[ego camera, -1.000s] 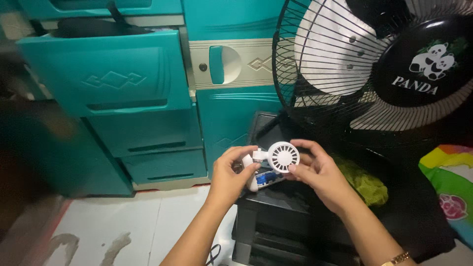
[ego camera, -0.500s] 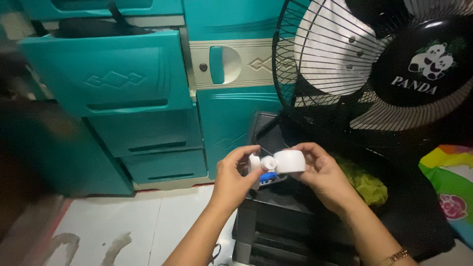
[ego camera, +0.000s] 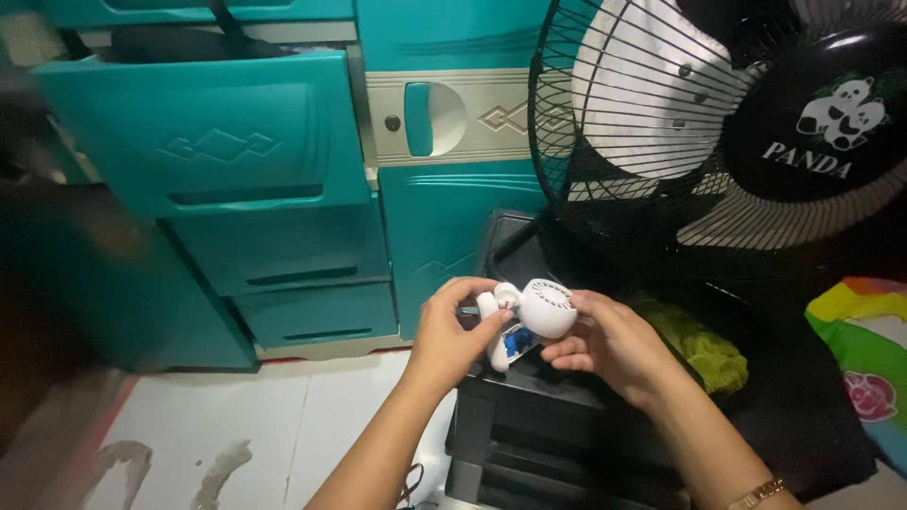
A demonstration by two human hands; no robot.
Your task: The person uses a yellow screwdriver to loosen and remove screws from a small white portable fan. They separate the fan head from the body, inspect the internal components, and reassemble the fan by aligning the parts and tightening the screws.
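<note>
Small white handheld fan [ego camera: 540, 312], gripped between both hands above the black stand [ego camera: 567, 425]. Left hand [ego camera: 452, 332] clamped on the handle end, fingers curled tight. Right hand [ego camera: 609, 342] pinched around the round head, thumb on top. Large black floor fan [ego camera: 718, 132] close behind on the right. Teal plastic drawers [ego camera: 217, 142] off to the left, top one pulled open. Green cloth [ego camera: 694, 345] just beside the right wrist.

The small fan [ego camera: 546, 310] is white with a blue patch; the drawers [ego camera: 203, 132] are teal; the big fan [ego camera: 727, 123] has a black grille, white blades; the cloth [ego camera: 694, 345] is green.
</note>
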